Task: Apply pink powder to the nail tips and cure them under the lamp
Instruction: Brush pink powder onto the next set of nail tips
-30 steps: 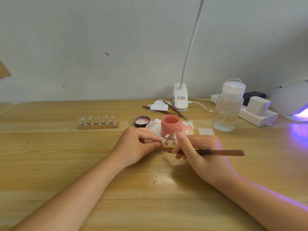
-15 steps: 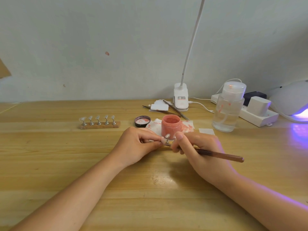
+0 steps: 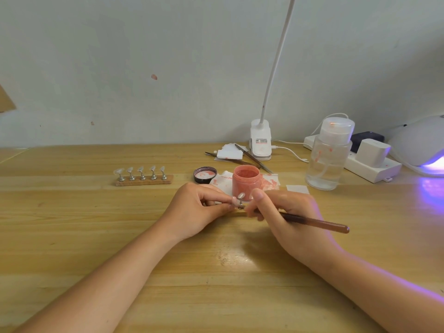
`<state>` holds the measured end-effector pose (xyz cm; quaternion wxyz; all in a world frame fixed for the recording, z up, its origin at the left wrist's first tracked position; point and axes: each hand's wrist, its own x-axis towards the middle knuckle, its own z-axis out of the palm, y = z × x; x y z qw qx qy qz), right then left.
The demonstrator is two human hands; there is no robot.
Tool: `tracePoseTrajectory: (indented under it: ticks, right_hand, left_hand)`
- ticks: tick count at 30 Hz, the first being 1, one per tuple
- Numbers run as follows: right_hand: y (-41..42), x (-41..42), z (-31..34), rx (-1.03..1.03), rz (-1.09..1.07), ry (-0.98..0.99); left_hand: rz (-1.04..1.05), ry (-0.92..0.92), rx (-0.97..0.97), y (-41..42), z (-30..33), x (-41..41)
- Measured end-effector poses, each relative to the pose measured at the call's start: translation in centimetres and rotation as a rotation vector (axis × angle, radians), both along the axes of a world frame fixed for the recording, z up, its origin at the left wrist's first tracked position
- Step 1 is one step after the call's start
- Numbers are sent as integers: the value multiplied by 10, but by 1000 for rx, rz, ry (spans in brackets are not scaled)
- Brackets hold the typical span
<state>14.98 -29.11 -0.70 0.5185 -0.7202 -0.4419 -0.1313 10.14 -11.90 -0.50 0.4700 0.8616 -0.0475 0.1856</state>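
Working hands: left hand [image 3: 199, 207] pinches the nail-tip stand [image 3: 240, 200]; right hand [image 3: 283, 212] grips the brush [image 3: 317, 223], bristles hidden.
Powder jar [image 3: 246, 181]: open, just beyond both hands.
Curing lamp [image 3: 422, 145]: lit, well right of the right hand.
Risk: a knuckle could nudge the jar and spill powder.

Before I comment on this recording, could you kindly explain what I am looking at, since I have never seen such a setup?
There is no machine here: a camera worn on a person's head looks down at their two bare hands on a wooden table. The left hand pinches a small metal stand with a nail tip. The right hand grips a brown brush. Behind them stand an open jar of pink powder, its lid, a rack of five nail tips, a clear bottle and a glowing curing lamp.
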Motion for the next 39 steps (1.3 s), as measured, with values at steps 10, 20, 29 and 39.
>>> tracePoseTrajectory:
  ticks: [10, 20, 29, 39]
  right_hand:
    - [-2, -2, -1, 55, 6, 67]
    - [-1, -1, 1, 72, -18, 58]
    - [-1, -2, 1, 81, -17, 82]
    - [-3, -1, 2, 280, -4, 280]
  left_hand:
    - [-4, -13, -5, 1, 0, 0]
    - [-7, -1, -75, 1, -3, 2]
    - [-24, -25, -124, -1, -1, 1]
    - [55, -54, -195, -2, 0, 0]
